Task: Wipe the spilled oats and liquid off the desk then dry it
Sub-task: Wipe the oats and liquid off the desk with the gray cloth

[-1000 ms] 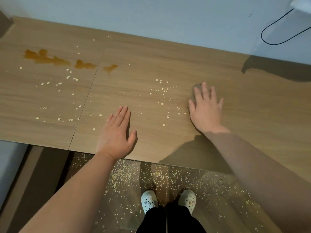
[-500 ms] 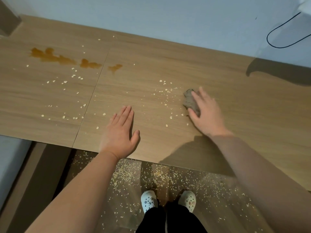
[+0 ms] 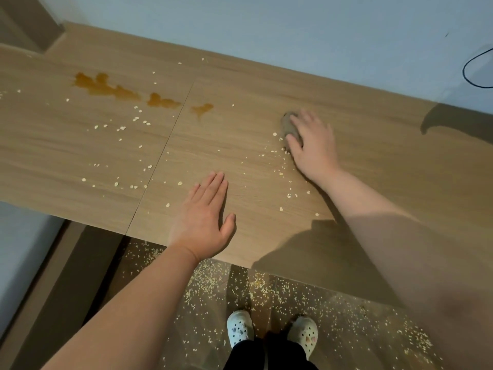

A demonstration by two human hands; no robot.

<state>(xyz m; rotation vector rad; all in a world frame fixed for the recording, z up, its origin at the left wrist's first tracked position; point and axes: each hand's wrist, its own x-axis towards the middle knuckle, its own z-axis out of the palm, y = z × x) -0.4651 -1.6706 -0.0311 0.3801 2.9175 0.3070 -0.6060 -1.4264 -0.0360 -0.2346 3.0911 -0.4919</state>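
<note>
A wooden desk point(image 3: 373, 161) runs across the view. Brown liquid point(image 3: 106, 88) is pooled at its far left in several patches. Loose oats point(image 3: 128, 129) lie scattered over the left and middle of the desk. My right hand point(image 3: 312, 145) presses flat on a small grey-brown cloth point(image 3: 289, 126), which peeks out under its fingers, with oats just left of it. My left hand point(image 3: 205, 217) rests flat and open on the desk near the front edge, holding nothing.
Many oats point(image 3: 266, 289) cover the floor below the desk's front edge, around my two white clogs point(image 3: 240, 328). A black cable point(image 3: 477, 70) hangs on the wall at far right. A pale surface point(image 3: 18, 236) sits low on the left.
My right hand has slid the cloth to the left across the desk, pushing oats along. My left hand has stayed flat in about the same spot.
</note>
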